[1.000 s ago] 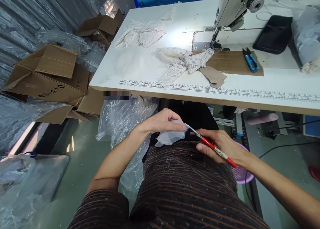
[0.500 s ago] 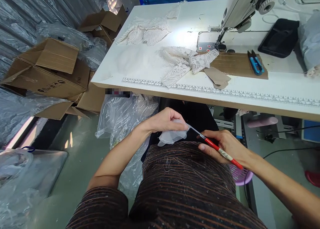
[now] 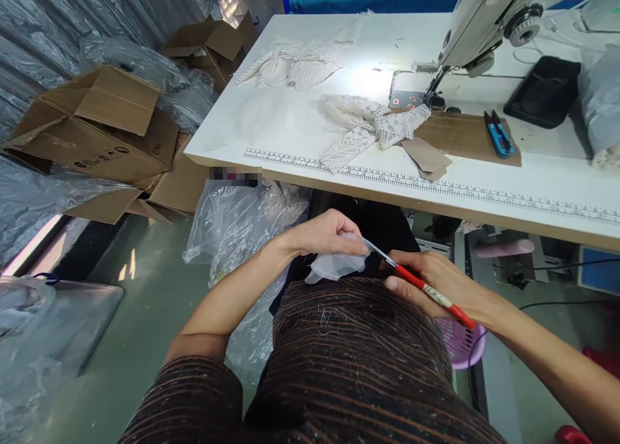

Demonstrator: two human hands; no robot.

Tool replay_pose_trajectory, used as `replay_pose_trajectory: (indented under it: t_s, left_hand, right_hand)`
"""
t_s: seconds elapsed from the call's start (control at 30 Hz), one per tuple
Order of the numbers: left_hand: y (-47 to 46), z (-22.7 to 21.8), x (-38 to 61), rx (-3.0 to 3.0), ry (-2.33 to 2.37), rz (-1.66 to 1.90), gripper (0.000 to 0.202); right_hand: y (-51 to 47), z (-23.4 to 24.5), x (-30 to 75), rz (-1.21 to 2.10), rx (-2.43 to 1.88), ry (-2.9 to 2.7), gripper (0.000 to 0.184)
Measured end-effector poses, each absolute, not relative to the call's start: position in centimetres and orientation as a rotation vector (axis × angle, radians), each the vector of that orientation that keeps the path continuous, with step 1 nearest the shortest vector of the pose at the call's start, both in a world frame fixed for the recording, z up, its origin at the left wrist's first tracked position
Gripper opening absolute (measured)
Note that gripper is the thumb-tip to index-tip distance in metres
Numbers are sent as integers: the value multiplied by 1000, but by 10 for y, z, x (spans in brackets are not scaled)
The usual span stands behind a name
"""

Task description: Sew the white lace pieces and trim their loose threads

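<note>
My left hand (image 3: 329, 232) pinches a small piece of sheer white fabric (image 3: 334, 266) above my lap, its loose end hanging below the fingers. In my right hand (image 3: 426, 276) is a slim red-handled tool (image 3: 411, 274) with a pale label and a thin metal shaft. The shaft's far end reaches the fabric at my left fingertips, where its tip is hidden. I cannot tell the tool's exact kind. White lace pieces (image 3: 356, 124) lie on the table ahead, partly beside the sewing machine's foot.
A sewing machine (image 3: 477, 37) stands on the white table (image 3: 271, 117). Blue thread snips (image 3: 498, 137) lie on cardboard, with a black tray-like object (image 3: 545, 92) behind. Cardboard boxes (image 3: 116, 101) and plastic bags (image 3: 232, 231) are at the left. A purple basket (image 3: 462, 347) sits at lower right.
The view has shifted slightly, so the table and machine appear a little further right and lower. Both hands keep their hold on the fabric and the tool, almost unmoved.
</note>
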State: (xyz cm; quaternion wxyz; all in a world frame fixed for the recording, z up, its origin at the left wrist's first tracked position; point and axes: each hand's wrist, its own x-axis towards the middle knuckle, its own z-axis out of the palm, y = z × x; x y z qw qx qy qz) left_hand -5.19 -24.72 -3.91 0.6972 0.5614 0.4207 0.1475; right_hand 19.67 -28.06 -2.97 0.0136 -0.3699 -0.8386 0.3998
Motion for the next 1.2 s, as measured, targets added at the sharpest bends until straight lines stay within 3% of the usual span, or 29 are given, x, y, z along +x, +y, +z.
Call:
replay_pose_trajectory:
  t_s: [0.43, 0.53, 0.63, 0.77, 1.2]
  left_hand:
    - [-254, -44, -50, 1223, 977, 380, 37]
    - [-256, -44, -48, 1214, 958, 432, 35]
    - [-260, -43, -44, 1210, 943, 474, 33]
    - [-265, -44, -37, 1205, 944, 500, 34]
    - [-271, -56, -52, 1341, 1055, 558, 30]
  right_hand:
    - [-288, -34, 196, 1144, -1335, -2568, 40]
    - [-287, -44, 194, 1255, -1209, -2340, 27]
    - [-289, -60, 181, 1337, -1082, -1889, 47]
    - [-292, -73, 162, 1401, -1067, -1425, 50]
    - [-296, -81, 169, 1349, -1137, -1110, 36]
